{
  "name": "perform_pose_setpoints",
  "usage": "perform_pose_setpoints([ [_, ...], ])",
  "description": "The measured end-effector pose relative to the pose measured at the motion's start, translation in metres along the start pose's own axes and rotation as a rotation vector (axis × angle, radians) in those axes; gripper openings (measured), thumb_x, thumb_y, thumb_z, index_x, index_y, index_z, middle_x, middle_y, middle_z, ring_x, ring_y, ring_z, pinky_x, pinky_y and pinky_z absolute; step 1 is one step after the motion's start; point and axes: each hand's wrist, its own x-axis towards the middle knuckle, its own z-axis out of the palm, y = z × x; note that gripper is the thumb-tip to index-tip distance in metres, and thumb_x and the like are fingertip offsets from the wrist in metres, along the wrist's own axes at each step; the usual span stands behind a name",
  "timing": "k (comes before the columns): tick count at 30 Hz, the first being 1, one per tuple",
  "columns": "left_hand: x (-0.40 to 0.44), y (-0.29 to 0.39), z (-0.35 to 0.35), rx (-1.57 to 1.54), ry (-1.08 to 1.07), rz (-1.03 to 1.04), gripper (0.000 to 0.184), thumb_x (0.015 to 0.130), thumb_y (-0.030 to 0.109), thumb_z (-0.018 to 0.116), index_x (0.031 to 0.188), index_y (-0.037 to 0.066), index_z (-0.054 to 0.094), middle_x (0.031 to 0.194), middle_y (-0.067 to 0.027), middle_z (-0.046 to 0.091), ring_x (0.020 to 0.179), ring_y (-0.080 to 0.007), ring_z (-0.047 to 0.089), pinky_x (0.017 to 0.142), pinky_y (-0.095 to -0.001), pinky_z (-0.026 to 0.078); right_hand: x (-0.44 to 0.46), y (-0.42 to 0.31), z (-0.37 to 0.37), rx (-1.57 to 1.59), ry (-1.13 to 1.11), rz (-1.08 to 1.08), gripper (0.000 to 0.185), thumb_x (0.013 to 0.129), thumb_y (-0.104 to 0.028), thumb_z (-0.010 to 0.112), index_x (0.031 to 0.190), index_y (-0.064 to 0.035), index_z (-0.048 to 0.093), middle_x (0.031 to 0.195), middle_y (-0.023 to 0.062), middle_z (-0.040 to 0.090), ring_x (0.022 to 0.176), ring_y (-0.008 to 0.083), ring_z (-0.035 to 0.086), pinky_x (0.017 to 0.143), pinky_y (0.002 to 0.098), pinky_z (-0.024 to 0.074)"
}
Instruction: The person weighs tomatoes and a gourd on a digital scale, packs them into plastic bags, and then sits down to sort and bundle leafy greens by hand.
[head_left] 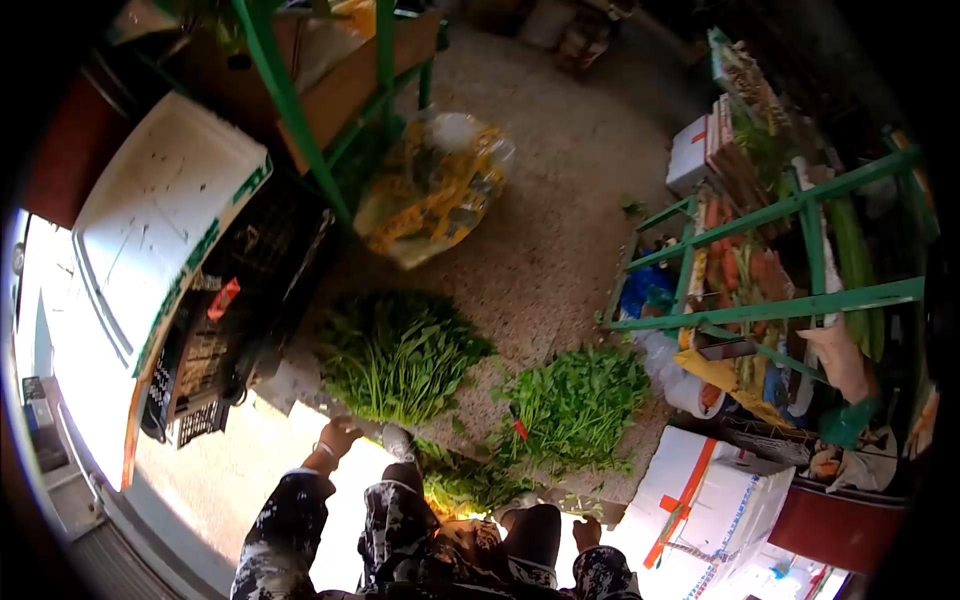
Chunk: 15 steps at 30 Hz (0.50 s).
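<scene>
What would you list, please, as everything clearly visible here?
Greens: three piles, green, on the floor
Small object: one, red, on right greens' edge
Plastic bag: one, clear with yellow, upper middle
Left frame: one, green, upper left
Right frame: one, green, right
Orange vegetables: count unclear, orange, at right frame
Panel: one, white, left
Crates: count unclear, black, left
Taped box: one, white with red tape, lower right
Far box: one, white, upper right
Legs: two, dark patterned, bottom
Left hand: one, bare, near left greens
Right hand: one, bare, near taped box

It looked like a vegetable shop: greens (402,358) lay heaped along the floor (570,220)'s near edge; carrots (733,268) showed through a green rack (760,307).
</scene>
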Motion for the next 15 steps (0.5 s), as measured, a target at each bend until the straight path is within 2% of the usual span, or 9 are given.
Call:
perform_pose_setpoints([
  [1,-0.01,0.024,-0.002,-0.123,-0.035,-0.056,0.05,0.065,0.024,0.071,0.104,-0.002,0.053,0.092,-0.0166,0.061,0.082,-0.0224,0.058,0.07,-0.0306,0.047,0.001,0.025,0.001,-0.144,-0.025,-0.109,0.034,0.067,-0.024,0.053,0.094,-0.0038,0.061,0.092,0.0178,0.061,0.088,0.0314,0.057,0.082,0.0336,0.0433],
  [2,0.0,0.018,0.003,-0.124,-0.02,-0.036,0.042,0.07,0.018,0.068,0.106,0.003,0.054,0.068,-0.0063,0.058,0.055,-0.013,0.053,0.043,-0.0249,0.042,0.006,0.064,0.022,-0.296,-0.073,-0.215,0.031,0.067,-0.022,0.05,0.088,-0.0033,0.062,0.092,0.0171,0.061,0.085,0.0313,0.058,0.079,0.0344,0.0451],
  [3,-0.012,0.03,-0.005,-0.215,-0.035,-0.082,0.038,0.07,0.016,0.067,0.104,0.003,0.054,0.068,-0.0066,0.058,0.055,-0.013,0.053,0.041,-0.0248,0.04,0.005,0.086,0.043,-0.507,-0.255,-0.308,0.028,0.072,-0.025,0.049,0.084,-0.0049,0.063,0.09,0.0142,0.061,0.078,0.0288,0.059,0.074,0.037,0.047],
  [5,0.015,0.018,0.0,-0.072,0.023,-0.004,0.038,0.068,0.017,0.068,0.101,0.003,0.055,0.065,-0.0077,0.058,0.05,-0.0141,0.052,0.04,-0.0256,0.04,-0.009,0.041,0.026,-0.29,-0.379,-0.117,0.027,0.073,-0.025,0.049,0.083,-0.0044,0.063,0.087,0.0133,0.061,0.075,0.0273,0.058,0.07,0.0361,0.0461],
  [6,0.017,0.032,0.005,-0.044,0.08,-0.035,0.039,0.059,0.022,0.073,0.089,0.001,0.061,0.084,-0.0156,0.063,0.077,-0.0254,0.06,0.07,-0.0318,0.048,-0.011,0.017,0.013,-0.139,-0.393,-0.007,0.027,0.073,-0.025,0.05,0.082,-0.0041,0.063,0.085,0.0128,0.061,0.073,0.0265,0.058,0.068,0.0357,0.0456],
  [8,0.021,0.076,0.018,0.083,-0.016,-0.071,0.042,0.058,0.026,0.075,0.09,0.002,0.061,0.084,-0.0145,0.063,0.078,-0.0266,0.06,0.071,-0.0343,0.048,-0.004,-0.037,-0.013,0.058,-0.377,0.063,0.026,0.074,-0.026,0.05,0.08,-0.0036,0.063,0.082,0.0118,0.06,0.069,0.025,0.057,0.065,0.0349,0.0446],
  [9,0.051,0.076,0.032,0.094,-0.114,0.124,0.046,0.06,0.029,0.075,0.094,0.002,0.06,0.088,-0.0127,0.063,0.08,-0.0248,0.06,0.071,-0.0352,0.048,0.005,-0.059,-0.022,0.145,-0.368,0.072,0.026,0.075,-0.026,0.05,0.08,-0.0033,0.062,0.08,0.0114,0.06,0.068,0.0243,0.056,0.063,0.0344,0.0441],
  [10,0.029,0.145,0.03,-0.017,-0.244,-0.07,0.047,0.064,0.028,0.072,0.099,0.001,0.058,0.093,-0.0117,0.062,0.083,-0.0225,0.059,0.068,-0.034,0.048,0.016,-0.083,-0.032,0.218,-0.36,0.068,0.026,0.075,-0.026,0.05,0.079,-0.0031,0.062,0.078,0.0109,0.059,0.066,0.0235,0.056,0.061,0.034,0.0436],
  [15,0.084,0.322,0.034,-0.138,-0.535,0.204,0.031,0.079,0.011,0.056,0.106,-0.004,0.053,0.104,-0.016,0.056,0.083,-0.0223,0.06,0.07,-0.0314,0.05,0.095,-0.207,-0.088,0.444,-0.412,0.008,0.027,0.077,-0.026,0.051,0.075,-0.0018,0.062,0.07,0.0085,0.058,0.057,0.0198,0.054,0.051,0.0319,0.0412],
])
